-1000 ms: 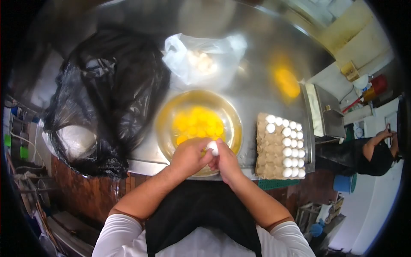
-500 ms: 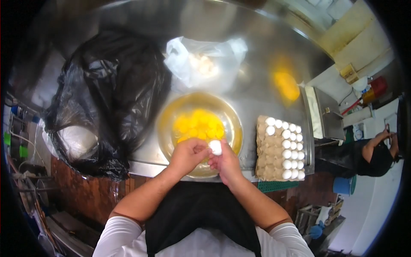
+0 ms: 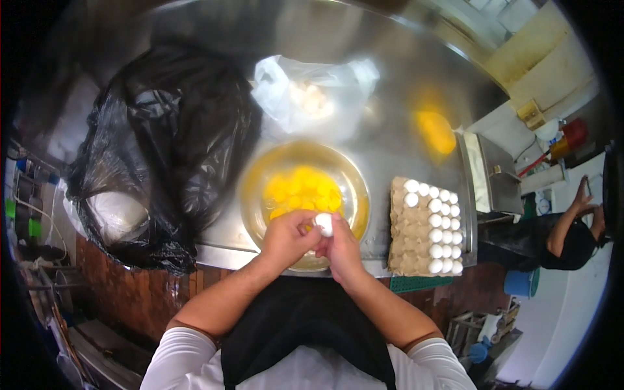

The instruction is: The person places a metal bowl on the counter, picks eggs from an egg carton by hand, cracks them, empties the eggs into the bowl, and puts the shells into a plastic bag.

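Observation:
A white egg is held between my two hands over the near part of a metal bowl. My left hand grips it from the left with bent fingers, and my right hand closes on it from the right. Any crack in the shell is too small to make out. Several yellow yolks lie in clear egg white in the bowl. Right of the bowl, a cardboard egg tray carries rows of white eggs, with bare cups on its left side.
Behind the bowl sits a translucent plastic bag with eggshells inside. A large black plastic bag covers the left of the steel table. A yellow object lies at the back right. Another person stands far right.
Both hands and the egg have shifted slightly left, and my right-hand fingers have drawn in closer to it. The other person's arm at the far right has risen.

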`<state>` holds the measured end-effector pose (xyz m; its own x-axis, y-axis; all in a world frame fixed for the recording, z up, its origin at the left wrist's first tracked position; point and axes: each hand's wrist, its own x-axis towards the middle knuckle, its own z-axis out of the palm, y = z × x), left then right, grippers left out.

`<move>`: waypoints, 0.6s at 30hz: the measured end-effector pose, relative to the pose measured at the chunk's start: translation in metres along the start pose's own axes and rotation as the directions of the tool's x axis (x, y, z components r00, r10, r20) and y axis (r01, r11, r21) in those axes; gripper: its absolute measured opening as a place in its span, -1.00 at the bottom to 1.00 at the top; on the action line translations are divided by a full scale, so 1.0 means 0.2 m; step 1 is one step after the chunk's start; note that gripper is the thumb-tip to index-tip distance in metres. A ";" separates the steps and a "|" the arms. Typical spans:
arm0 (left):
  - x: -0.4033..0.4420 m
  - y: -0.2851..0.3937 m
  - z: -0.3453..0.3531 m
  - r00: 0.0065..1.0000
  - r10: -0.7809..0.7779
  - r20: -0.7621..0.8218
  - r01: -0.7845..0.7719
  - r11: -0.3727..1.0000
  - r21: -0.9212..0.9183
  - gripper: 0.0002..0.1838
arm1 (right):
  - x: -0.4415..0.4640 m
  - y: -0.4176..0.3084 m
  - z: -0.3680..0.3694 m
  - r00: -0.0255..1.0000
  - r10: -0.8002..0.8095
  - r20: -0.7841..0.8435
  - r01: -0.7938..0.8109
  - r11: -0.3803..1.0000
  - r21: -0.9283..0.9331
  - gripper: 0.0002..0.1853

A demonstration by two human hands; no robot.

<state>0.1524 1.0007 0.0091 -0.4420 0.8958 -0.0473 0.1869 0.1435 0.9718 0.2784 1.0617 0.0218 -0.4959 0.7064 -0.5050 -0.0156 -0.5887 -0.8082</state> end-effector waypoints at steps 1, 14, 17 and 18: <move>0.00 0.00 0.00 1.000 -0.010 -0.001 0.010 1.000 -0.018 -0.73 | 0.00 0.00 0.01 1.000 -0.005 0.001 0.005 1.000 0.008 -0.53; -0.01 -0.05 -0.02 0.998 -0.014 0.062 0.027 0.977 -0.211 -0.81 | 0.04 0.02 -0.01 0.997 0.083 -0.002 -0.082 0.991 0.106 -0.53; -0.02 -0.03 -0.03 0.997 0.007 0.077 0.007 0.984 -0.176 -0.84 | 0.06 0.01 -0.02 0.992 0.126 0.016 -0.127 0.982 0.141 -0.52; -0.03 -0.01 -0.04 0.997 0.012 0.074 0.000 0.987 -0.160 -0.85 | 0.05 0.01 -0.03 0.992 0.125 0.020 -0.126 0.982 0.143 -0.52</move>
<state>0.1472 0.9926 0.0094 -0.3731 0.9263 -0.0523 0.0441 0.0740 0.9963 0.2777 1.0710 0.0138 -0.5111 0.6195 -0.5958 -0.0771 -0.7234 -0.6861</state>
